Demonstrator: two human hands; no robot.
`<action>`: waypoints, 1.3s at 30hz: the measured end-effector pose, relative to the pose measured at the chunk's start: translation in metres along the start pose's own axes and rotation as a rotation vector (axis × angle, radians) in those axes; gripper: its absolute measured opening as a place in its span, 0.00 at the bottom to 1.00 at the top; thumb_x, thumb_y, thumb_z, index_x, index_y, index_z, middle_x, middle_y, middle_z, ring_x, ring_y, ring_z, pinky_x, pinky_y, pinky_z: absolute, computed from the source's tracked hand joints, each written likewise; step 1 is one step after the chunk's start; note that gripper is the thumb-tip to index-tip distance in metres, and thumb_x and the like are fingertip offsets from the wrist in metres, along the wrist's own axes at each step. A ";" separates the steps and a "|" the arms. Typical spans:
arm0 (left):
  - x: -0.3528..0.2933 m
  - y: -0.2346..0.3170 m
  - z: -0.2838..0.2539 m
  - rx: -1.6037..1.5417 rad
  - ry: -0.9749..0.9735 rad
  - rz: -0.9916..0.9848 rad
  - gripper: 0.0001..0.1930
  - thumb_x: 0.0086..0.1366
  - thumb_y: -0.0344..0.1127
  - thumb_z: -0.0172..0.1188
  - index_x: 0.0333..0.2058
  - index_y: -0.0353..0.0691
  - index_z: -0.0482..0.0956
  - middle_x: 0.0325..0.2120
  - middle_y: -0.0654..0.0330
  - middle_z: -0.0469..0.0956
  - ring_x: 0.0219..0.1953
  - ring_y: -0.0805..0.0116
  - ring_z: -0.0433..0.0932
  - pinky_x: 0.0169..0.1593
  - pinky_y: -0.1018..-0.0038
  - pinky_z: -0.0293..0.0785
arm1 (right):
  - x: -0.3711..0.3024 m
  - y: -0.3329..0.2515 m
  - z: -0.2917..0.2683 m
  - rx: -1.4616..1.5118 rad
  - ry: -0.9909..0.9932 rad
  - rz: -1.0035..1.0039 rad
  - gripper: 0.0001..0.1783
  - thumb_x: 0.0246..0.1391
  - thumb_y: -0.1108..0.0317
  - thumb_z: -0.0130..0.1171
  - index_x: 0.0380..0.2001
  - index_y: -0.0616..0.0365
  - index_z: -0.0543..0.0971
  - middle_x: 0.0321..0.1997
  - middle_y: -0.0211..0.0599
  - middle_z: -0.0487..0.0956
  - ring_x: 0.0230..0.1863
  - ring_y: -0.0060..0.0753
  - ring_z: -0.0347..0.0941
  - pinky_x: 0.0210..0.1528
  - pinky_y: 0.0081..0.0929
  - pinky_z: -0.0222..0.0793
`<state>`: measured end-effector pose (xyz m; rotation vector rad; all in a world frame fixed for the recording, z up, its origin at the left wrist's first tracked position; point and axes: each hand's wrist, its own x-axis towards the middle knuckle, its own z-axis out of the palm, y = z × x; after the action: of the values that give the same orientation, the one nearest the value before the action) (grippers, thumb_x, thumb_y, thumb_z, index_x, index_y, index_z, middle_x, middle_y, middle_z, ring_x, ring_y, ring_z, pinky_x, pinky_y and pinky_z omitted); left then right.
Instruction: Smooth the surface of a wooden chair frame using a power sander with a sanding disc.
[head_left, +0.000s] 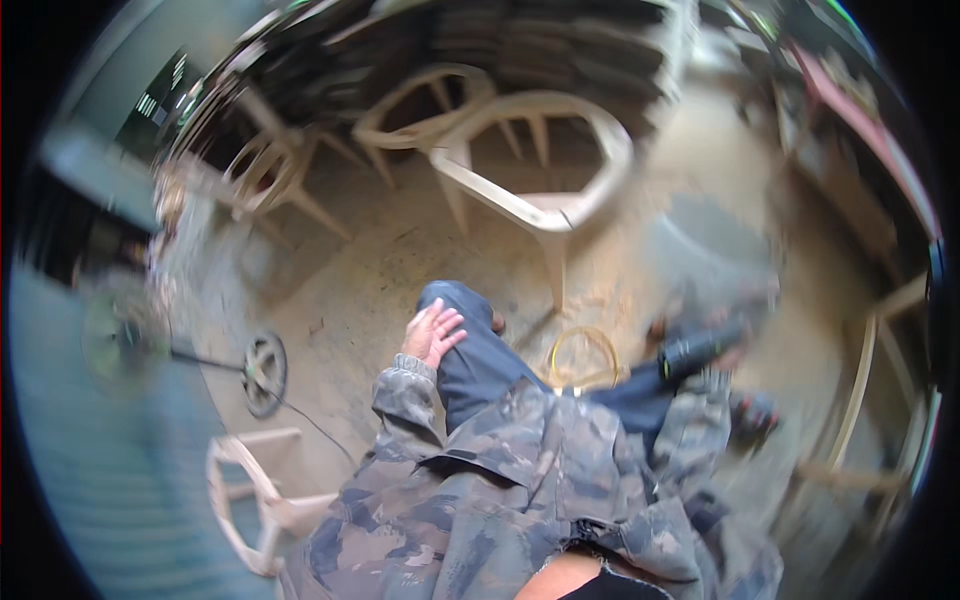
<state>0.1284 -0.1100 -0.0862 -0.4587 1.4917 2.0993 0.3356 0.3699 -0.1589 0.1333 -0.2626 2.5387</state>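
1. We see the left hand [433, 335] at the centre-left of the frame, empty, its fingers loosely spread beside the knee of the dark trousers [480, 370]; we cannot tell whether it touches the cloth.
2. Right of centre, our right hand [732, 357] appears wrapped around the right end of a dark tool [695, 350], though blur hides the separate fingers.
3. The tool is roughly cylindrical and lies over the right leg; we cannot make out its working end.
4. We judge it stiff and fairly heavy for its bulk, its casing smooth enough to slip in a dusty palm; the thick barrel looks the best place to hold.
5. Near the lower centre we see a yellow hoop [585, 330]; a pale wooden frame [500, 197] stands at upper centre.
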 end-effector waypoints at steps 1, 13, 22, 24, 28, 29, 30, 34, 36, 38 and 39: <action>-0.008 0.006 0.007 0.083 0.076 0.057 0.35 0.62 0.48 0.63 0.60 0.33 0.60 0.54 0.48 0.68 0.54 0.57 0.72 0.47 0.57 0.77 | 0.011 0.009 -0.006 0.085 -0.045 0.050 0.22 0.54 0.49 0.53 0.33 0.60 0.66 0.32 0.34 0.65 0.34 0.32 0.63 0.41 0.32 0.63; 0.100 0.034 0.194 1.612 -0.238 0.780 0.46 0.53 0.54 0.67 0.60 0.26 0.59 0.59 0.38 0.60 0.62 0.45 0.61 0.64 0.61 0.59 | -0.027 -0.011 0.028 0.167 0.302 -0.109 0.26 0.48 0.52 0.63 0.39 0.61 0.69 0.34 0.37 0.70 0.34 0.33 0.70 0.44 0.33 0.73; 0.202 -0.013 0.281 1.860 -0.052 0.655 0.53 0.45 0.67 0.67 0.61 0.35 0.61 0.60 0.45 0.63 0.65 0.51 0.59 0.66 0.57 0.53 | -0.039 -0.018 0.051 0.135 0.250 -0.087 0.27 0.54 0.49 0.57 0.45 0.62 0.68 0.35 0.37 0.71 0.36 0.33 0.71 0.44 0.35 0.72; 0.213 -0.023 0.284 1.883 -0.018 0.696 0.49 0.45 0.67 0.67 0.58 0.38 0.66 0.55 0.45 0.68 0.60 0.49 0.64 0.63 0.56 0.57 | -0.037 -0.022 0.055 0.123 0.205 -0.079 0.27 0.57 0.50 0.53 0.49 0.63 0.67 0.36 0.37 0.69 0.38 0.33 0.69 0.44 0.35 0.69; 0.213 -0.034 0.270 1.800 0.077 0.844 0.37 0.47 0.63 0.68 0.49 0.42 0.74 0.43 0.49 0.78 0.51 0.49 0.72 0.58 0.57 0.63 | -0.034 -0.019 0.055 0.134 0.168 -0.058 0.28 0.58 0.50 0.53 0.50 0.63 0.66 0.36 0.37 0.68 0.38 0.33 0.68 0.45 0.35 0.68; 0.210 -0.035 0.268 1.764 0.065 0.830 0.36 0.48 0.63 0.68 0.49 0.43 0.74 0.43 0.49 0.78 0.50 0.49 0.73 0.58 0.58 0.62 | -0.034 -0.019 0.056 0.159 0.155 -0.062 0.28 0.58 0.49 0.52 0.50 0.63 0.65 0.37 0.37 0.68 0.39 0.33 0.68 0.46 0.35 0.68; 0.209 -0.037 0.260 1.775 0.043 0.877 0.34 0.49 0.61 0.68 0.47 0.42 0.75 0.42 0.50 0.78 0.49 0.51 0.73 0.57 0.59 0.62 | -0.033 -0.018 0.057 0.185 0.142 -0.065 0.29 0.58 0.49 0.52 0.50 0.63 0.65 0.37 0.37 0.68 0.39 0.33 0.67 0.47 0.36 0.67; 0.188 -0.042 0.209 1.768 -0.064 1.079 0.33 0.50 0.59 0.68 0.46 0.39 0.75 0.40 0.52 0.78 0.47 0.53 0.73 0.55 0.59 0.62 | -0.033 -0.019 0.054 0.209 0.107 -0.048 0.28 0.59 0.50 0.52 0.51 0.64 0.64 0.38 0.38 0.67 0.41 0.34 0.67 0.49 0.37 0.66; 0.185 -0.040 0.186 1.755 -0.140 1.122 0.33 0.49 0.58 0.69 0.45 0.38 0.75 0.38 0.51 0.77 0.46 0.53 0.73 0.54 0.58 0.62 | -0.033 -0.021 0.054 0.200 0.113 -0.052 0.28 0.59 0.50 0.51 0.51 0.64 0.64 0.39 0.38 0.67 0.41 0.33 0.66 0.49 0.37 0.66; 0.180 -0.026 0.159 1.742 -0.275 1.236 0.31 0.50 0.51 0.70 0.45 0.36 0.73 0.36 0.51 0.75 0.44 0.52 0.72 0.52 0.58 0.62 | -0.034 -0.020 0.049 0.204 0.092 -0.048 0.29 0.60 0.51 0.51 0.52 0.65 0.63 0.39 0.38 0.67 0.42 0.33 0.66 0.50 0.37 0.65; 0.176 -0.019 0.145 1.748 -0.276 1.226 0.31 0.50 0.51 0.70 0.45 0.36 0.73 0.36 0.51 0.75 0.44 0.52 0.72 0.52 0.58 0.62 | -0.034 -0.021 0.046 0.209 0.086 -0.039 0.29 0.60 0.51 0.51 0.52 0.66 0.63 0.39 0.38 0.66 0.42 0.34 0.65 0.50 0.37 0.65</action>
<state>0.0004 0.0693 -0.1486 1.5551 2.8879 0.4094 0.3772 0.3583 -0.1156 0.1082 0.0398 2.5209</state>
